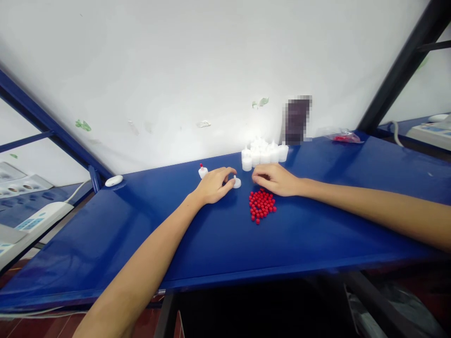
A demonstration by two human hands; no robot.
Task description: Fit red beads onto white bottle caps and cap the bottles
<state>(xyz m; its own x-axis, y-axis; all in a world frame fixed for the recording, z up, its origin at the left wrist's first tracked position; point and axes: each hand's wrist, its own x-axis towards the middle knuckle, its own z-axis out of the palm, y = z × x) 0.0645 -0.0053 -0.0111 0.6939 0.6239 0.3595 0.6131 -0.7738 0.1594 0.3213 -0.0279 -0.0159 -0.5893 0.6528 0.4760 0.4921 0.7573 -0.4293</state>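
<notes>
Head view: both hands curled, left one at white bottle

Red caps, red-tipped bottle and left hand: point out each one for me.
Red caps (261,205): head view, near the cluster's middle.
Red-tipped bottle (203,173): head view, its white body.
Left hand (213,184): head view, back of the hand.
</notes>
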